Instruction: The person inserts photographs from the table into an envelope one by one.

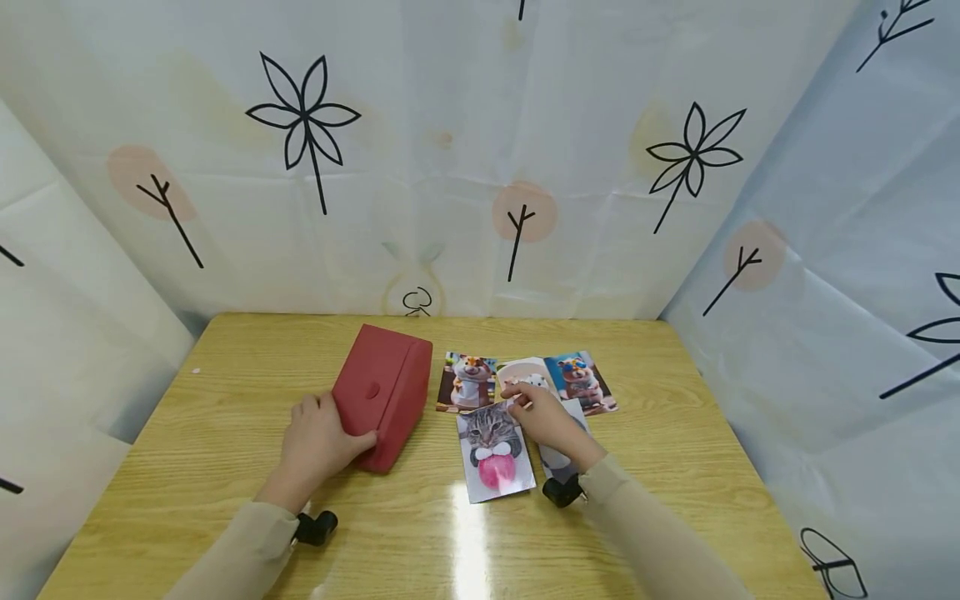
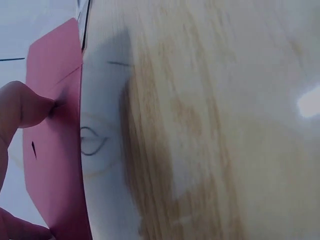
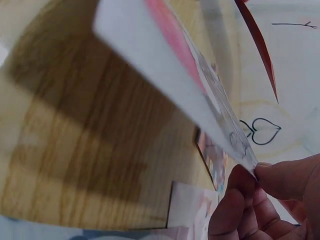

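- Cat photo card (image 1: 495, 462) up at an angle over the wooden table (image 1: 187, 467), just to the right of the red case (image 1: 386, 396) — and it is pinched by one corner between thumb and finger of the right hand (image 1: 547, 421); in the right wrist view, a shadow is cast on the wood below.
- With so small a grip, the card is best held lightly but surely, so that no crease is put into the corner and no fingertip is dragged over the print.
- Over to the left now, the red case is gripped by the left hand (image 1: 318, 437), thumb pressed on its surface; the fingers behind are mostly cut off or hidden, so how they lie cannot be told.
- Steadying is what seems called for there — the case should be held firmly, without its side being dented.
- Farther back, a left card (image 1: 468, 383), a middle card (image 1: 528, 367) and a right card (image 1: 585, 383) are laid side by side, and a half-hidden card (image 1: 553, 461) is covered by the right hand; the neighbours are best cleared by lifting, not sliding.
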{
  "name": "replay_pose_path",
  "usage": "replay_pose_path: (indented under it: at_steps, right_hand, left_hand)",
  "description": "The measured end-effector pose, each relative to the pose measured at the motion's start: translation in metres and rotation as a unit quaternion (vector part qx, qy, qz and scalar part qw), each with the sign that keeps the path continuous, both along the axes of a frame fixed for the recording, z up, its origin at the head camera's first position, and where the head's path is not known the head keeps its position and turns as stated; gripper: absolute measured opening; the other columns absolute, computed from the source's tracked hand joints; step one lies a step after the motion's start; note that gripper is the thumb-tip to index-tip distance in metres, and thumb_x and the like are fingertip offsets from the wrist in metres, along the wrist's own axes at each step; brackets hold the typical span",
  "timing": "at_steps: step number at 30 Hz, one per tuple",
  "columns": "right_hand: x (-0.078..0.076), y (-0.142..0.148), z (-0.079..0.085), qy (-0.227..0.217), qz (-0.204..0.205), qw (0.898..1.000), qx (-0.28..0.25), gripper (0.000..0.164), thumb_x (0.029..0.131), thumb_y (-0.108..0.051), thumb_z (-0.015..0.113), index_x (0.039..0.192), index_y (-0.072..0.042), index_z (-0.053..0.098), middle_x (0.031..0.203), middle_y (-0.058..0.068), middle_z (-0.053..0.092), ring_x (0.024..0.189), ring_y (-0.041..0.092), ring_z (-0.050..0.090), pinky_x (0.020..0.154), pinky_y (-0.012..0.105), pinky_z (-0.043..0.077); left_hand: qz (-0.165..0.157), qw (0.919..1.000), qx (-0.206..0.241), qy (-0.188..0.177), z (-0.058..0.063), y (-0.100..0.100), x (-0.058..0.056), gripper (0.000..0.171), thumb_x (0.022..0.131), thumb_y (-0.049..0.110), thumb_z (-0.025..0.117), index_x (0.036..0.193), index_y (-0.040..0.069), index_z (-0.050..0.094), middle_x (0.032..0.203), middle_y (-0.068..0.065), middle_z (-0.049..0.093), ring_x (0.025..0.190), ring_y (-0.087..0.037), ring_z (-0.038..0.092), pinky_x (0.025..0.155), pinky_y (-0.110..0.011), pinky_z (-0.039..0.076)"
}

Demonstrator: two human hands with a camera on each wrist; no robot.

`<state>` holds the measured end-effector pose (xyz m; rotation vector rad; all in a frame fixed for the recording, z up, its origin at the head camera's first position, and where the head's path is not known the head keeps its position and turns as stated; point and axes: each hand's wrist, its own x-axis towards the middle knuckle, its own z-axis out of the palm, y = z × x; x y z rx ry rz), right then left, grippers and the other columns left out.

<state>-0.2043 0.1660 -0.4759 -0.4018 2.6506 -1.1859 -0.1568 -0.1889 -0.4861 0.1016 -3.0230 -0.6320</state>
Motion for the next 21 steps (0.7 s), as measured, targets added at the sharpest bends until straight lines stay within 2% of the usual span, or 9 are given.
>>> replay_pose_path:
  at_steps: [4,9,13,17,21]
  right_hand:
    - [-0.003,0.005,0.004,0.015,-0.017,0.999,-0.024,0.024,0.097,-0.009,0.056,0.12,-0.005,0.062,0.093,0.004,0.061,0.076,0.018,0.059,0.059,0.032,0.046]
    - [-0.005,0.007,0.011,0.023,-0.067,0.995,-0.071,0.022,0.098,-0.011,0.055,0.119,-0.01,0.063,0.094,0.007,0.06,0.074,0.027,0.063,0.055,0.034,0.045]
    - [-0.008,0.007,0.013,0.021,-0.11,0.984,-0.142,0.024,0.099,-0.014,0.055,0.122,-0.011,0.06,0.096,0.011,0.057,0.077,0.035,0.064,0.063,0.045,0.051]
    - [-0.009,0.003,0.014,0.028,-0.134,0.968,-0.208,0.026,0.099,-0.014,0.056,0.124,-0.008,0.058,0.099,0.015,0.055,0.08,0.038,0.064,0.074,0.056,0.051]
    - [-0.011,-0.004,0.014,0.036,-0.153,0.956,-0.247,0.027,0.098,-0.012,0.057,0.124,-0.007,0.058,0.102,0.016,0.054,0.081,0.037,0.064,0.076,0.054,0.051]
  left_hand:
    - [-0.001,1.0,0.003,-0.004,-0.001,0.002,0.001,0.096,0.07,0.054,0.076,0.126,-0.016,0.04,0.114,-0.031,0.043,0.1,-0.043,0.041,0.074,-0.055,0.045]
    - [-0.005,1.0,0.001,-0.008,-0.002,0.005,0.003,0.097,0.071,0.053,0.076,0.129,-0.016,0.039,0.116,-0.032,0.042,0.102,-0.043,0.04,0.076,-0.055,0.045]
    - [-0.011,0.9999,-0.004,-0.005,-0.001,0.008,0.005,0.099,0.071,0.053,0.076,0.13,-0.017,0.038,0.116,-0.033,0.042,0.102,-0.044,0.041,0.077,-0.055,0.045]
    - [-0.015,0.9999,-0.008,-0.003,-0.002,0.013,0.007,0.097,0.07,0.053,0.076,0.127,-0.017,0.04,0.112,-0.032,0.044,0.099,-0.043,0.042,0.076,-0.054,0.045]
    - [-0.019,0.9997,-0.012,0.005,-0.004,0.017,0.009,0.096,0.07,0.054,0.077,0.125,-0.017,0.042,0.11,-0.031,0.045,0.098,-0.043,0.042,0.076,-0.053,0.045]
